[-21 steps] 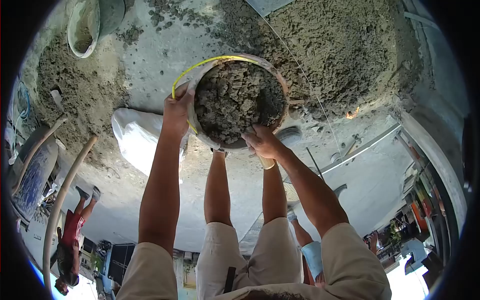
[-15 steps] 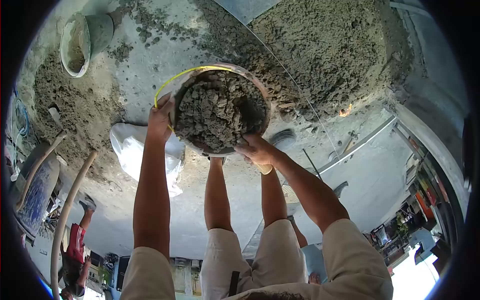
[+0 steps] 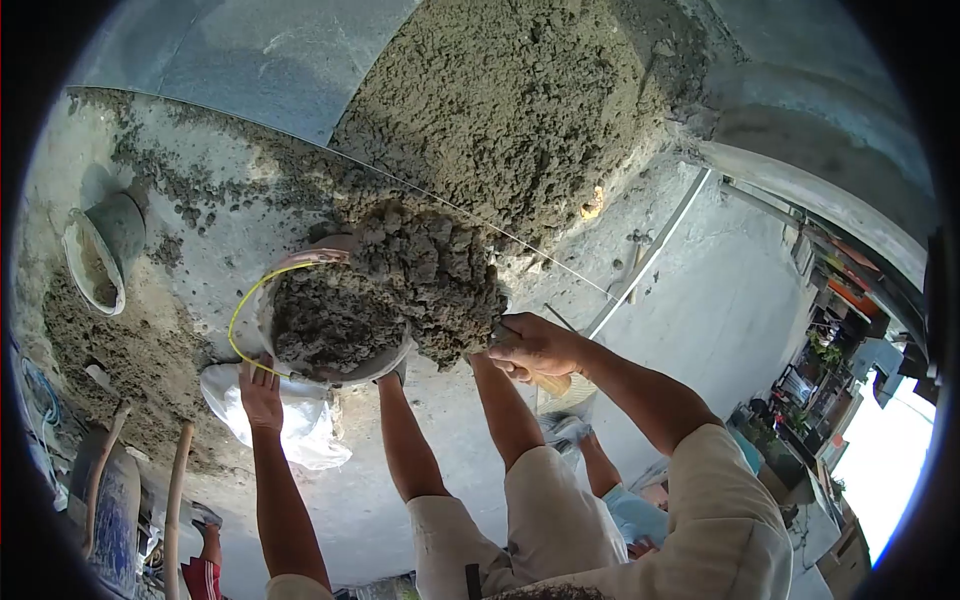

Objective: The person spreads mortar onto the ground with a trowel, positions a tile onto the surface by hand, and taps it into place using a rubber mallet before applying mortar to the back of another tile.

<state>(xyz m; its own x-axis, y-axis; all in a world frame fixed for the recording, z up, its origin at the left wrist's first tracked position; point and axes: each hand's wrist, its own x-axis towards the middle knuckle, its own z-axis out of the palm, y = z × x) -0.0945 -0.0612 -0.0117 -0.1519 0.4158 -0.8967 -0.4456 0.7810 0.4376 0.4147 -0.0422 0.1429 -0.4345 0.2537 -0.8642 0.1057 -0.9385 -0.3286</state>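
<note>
Wet grey mortar fills much of a round bucket [image 3: 383, 358] that has a yellow band or handle along its left rim. My left hand [image 3: 262, 397] touches the bucket's lower left rim, its fingers stretched out. A trowel's wooden handle [image 3: 550, 383] shows under my right hand [image 3: 535, 347], whose fingers are wrapped round the tool. A big heap of mortar [image 3: 430, 280] lies on the trowel, over the bucket's right side, and hides the blade.
Spread mortar [image 3: 500, 110] covers the surface beyond a thin string [image 3: 430, 191]. A second bucket [image 3: 110, 250] lies tilted at the left, above wooden poles [image 3: 178, 500]. A white sack [image 3: 310, 430] is below my bucket. Other people are partly visible at the lower left and lower right.
The trowel has come up out of the bucket with a heap of mortar. My left hand's fingers have shifted low on the rim. The view has turned, and the bucket appears further left and lower.
</note>
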